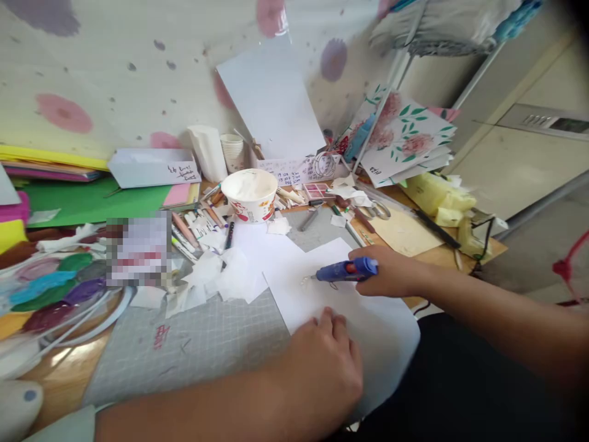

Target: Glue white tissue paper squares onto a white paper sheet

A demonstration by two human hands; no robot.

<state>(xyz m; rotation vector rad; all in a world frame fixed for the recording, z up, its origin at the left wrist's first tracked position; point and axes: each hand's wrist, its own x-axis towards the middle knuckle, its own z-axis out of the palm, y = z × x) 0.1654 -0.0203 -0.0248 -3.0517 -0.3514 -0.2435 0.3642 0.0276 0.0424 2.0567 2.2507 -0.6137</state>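
My right hand [386,270] is wrapped round a blue glue gun [343,270], which points left with its nozzle low over a white sheet of paper [294,307]. A small patch of clear, shiny glue [305,281] lies on the paper by the nozzle tip. On the sheet's near part rests my left hand [324,356], palm down, its fingers on the paper and nothing visible in them. Under the sheet is a grey gridded cutting mat [207,350].
Behind the paper stands a round paper tub [251,196]. Scraps of white paper [239,276] and several markers [186,242] lie to the left. Coloured palette pieces [50,294] fill the far left. Scissors [375,210] and a yellow tissue pack [437,196] sit at the right.
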